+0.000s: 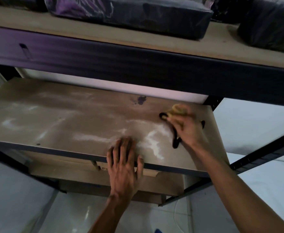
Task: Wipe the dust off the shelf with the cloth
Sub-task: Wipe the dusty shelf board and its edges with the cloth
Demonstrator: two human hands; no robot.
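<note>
**First inspector:** We record the middle shelf, a brown board in a dark metal frame. White dust lies in streaks across it, thickest near the front right. A dark stain sits towards the back.

**Second inspector:** We locate the cloth at the right rear of that board, yellow with a black edging. It is bunched under the right hand. The fingers curl down over it and hold it against the surface, though that area is blurred.

**First inspector:** We note the left hand at the front edge. It lies flat with its fingers straight and spread on the board, holding nothing, and the thumb hangs over the rim.

**Second inspector:** We add that the upper shelf carries dark wrapped bundles.
</note>
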